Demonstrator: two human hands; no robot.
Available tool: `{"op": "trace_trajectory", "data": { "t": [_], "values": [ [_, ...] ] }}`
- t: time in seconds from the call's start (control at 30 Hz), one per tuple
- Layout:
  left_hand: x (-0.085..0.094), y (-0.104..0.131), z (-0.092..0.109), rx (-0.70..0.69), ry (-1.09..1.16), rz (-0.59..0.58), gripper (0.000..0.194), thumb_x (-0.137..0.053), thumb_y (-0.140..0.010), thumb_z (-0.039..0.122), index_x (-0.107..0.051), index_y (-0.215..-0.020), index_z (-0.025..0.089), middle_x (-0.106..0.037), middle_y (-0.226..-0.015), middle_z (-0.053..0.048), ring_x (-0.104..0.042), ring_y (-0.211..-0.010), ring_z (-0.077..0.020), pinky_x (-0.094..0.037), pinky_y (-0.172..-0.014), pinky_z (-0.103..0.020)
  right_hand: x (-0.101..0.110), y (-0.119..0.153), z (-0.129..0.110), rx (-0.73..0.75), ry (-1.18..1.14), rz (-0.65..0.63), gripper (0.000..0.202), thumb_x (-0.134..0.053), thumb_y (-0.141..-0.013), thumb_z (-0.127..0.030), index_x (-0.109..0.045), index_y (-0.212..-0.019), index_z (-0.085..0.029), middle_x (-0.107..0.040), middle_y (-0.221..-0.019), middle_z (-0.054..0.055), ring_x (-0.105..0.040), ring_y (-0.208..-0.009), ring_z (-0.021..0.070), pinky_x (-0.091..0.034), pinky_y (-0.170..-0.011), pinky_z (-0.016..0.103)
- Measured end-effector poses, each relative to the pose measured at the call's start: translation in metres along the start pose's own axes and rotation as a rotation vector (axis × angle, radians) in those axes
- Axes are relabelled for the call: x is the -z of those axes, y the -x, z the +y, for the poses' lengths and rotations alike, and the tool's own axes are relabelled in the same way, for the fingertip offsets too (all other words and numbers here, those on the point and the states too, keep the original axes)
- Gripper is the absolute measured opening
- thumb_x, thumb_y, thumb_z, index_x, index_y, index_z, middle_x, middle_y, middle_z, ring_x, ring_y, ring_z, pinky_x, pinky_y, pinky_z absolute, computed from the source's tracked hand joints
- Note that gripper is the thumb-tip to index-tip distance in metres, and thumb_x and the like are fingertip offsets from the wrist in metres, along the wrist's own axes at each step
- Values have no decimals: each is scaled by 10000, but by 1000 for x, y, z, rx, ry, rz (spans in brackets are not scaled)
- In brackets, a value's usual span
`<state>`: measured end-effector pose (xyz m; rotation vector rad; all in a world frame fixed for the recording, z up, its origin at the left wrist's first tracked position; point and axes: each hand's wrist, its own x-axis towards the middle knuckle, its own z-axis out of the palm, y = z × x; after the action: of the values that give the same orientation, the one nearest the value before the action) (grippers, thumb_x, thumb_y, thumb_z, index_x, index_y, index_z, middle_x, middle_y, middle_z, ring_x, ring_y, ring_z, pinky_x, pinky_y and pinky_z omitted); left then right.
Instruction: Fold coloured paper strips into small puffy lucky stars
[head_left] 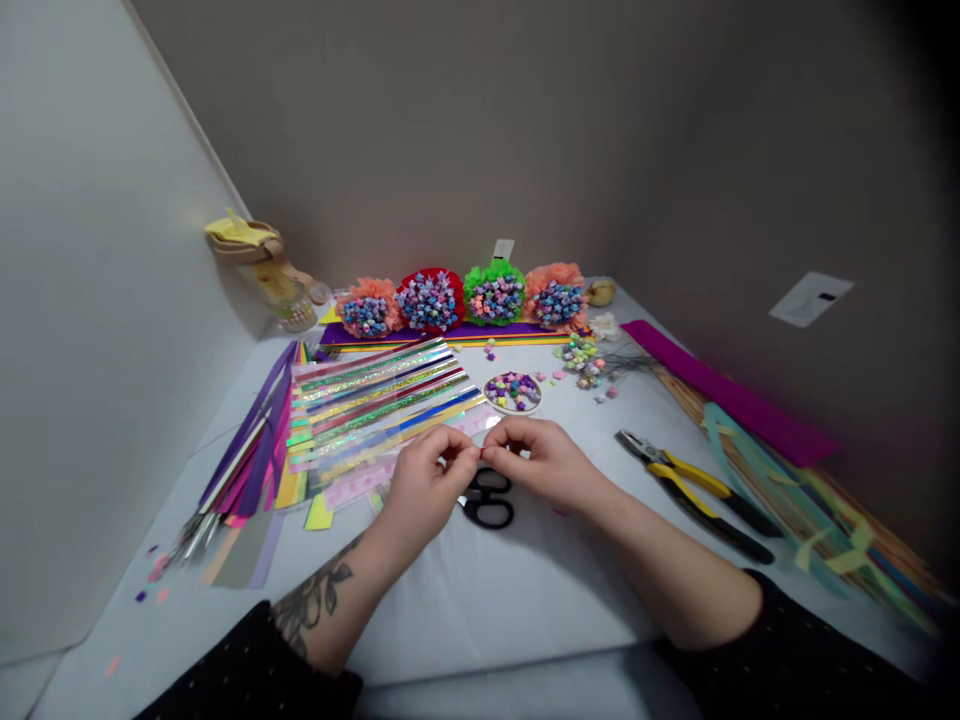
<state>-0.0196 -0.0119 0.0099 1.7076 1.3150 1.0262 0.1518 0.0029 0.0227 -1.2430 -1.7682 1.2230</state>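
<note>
My left hand (433, 478) and my right hand (536, 458) meet over the middle of the table, thumbs and forefingers pinched together. Between the fingertips shows a tiny red piece (482, 452), mostly hidden; both hands hold it. Black-handled scissors (491, 500) lie just below the hands, their blades partly covered by my left hand. Beyond my right hand sits a small round dish (513, 408) with small coloured stars. Shiny striped paper strips (375, 400) lie spread out to the left of the hands.
Four crepe-paper bouquets of stars (427, 300) line the back. Yellow-black pliers (694, 495) lie at right, beside a purple sheet (727, 390) and long sticks. Loose strips (255, 450) fan out at left. A yellow-topped container (262, 260) stands back left.
</note>
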Motion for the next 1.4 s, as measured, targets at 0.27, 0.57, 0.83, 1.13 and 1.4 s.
{"op": "trace_trajectory", "data": {
  "t": [0.27, 0.57, 0.83, 1.13, 1.4],
  "values": [
    [5, 0, 0, -280, -47, 20, 146, -580, -848, 179, -705, -920, 200, -694, -889, -40, -627, -844, -149, -491, -724, -249, -1, 0, 4, -55, -219, -93, 282, -552, -804, -423, -534, -697, -162, -450, -622, -35, -386, -591, 104, -305, -553, 233],
    [5, -2, 0, -107, 6, -18, 140, -574, -834, 197, -706, -881, 197, -713, -877, -33, -656, -776, -149, -519, -623, -226, -2, 1, -1, -62, -159, -49, 238, -542, -788, -377, -547, -687, -161, -476, -619, -26, -406, -590, 110, -320, -556, 235],
    [3, -2, 1, 4, 23, -36, 168, -604, -790, 255, -717, -899, 197, -728, -880, -41, -665, -683, -145, -526, -552, -214, -3, 1, -2, 29, 100, 21, 191, -490, -803, -290, -575, -682, -169, -549, -642, -7, -473, -614, 121, -352, -569, 231],
    [-3, -1, 8, 105, 95, 141, 108, -608, -749, 205, -709, -768, 176, -719, -781, -17, -667, -678, -131, -548, -591, -196, -12, -2, 9, -57, 29, 96, 183, -536, -788, -303, -587, -682, -162, -563, -621, -11, -472, -578, 111, -359, -538, 222],
    [-6, 0, 7, 112, 135, 206, 88, -625, -742, 206, -697, -779, 173, -717, -785, -21, -668, -698, -146, -555, -623, -232, -24, -4, 9, -85, -225, 145, 206, -550, -768, -351, -512, -671, -174, -472, -608, -36, -398, -555, 94, -333, -519, 217]
  ]
}}
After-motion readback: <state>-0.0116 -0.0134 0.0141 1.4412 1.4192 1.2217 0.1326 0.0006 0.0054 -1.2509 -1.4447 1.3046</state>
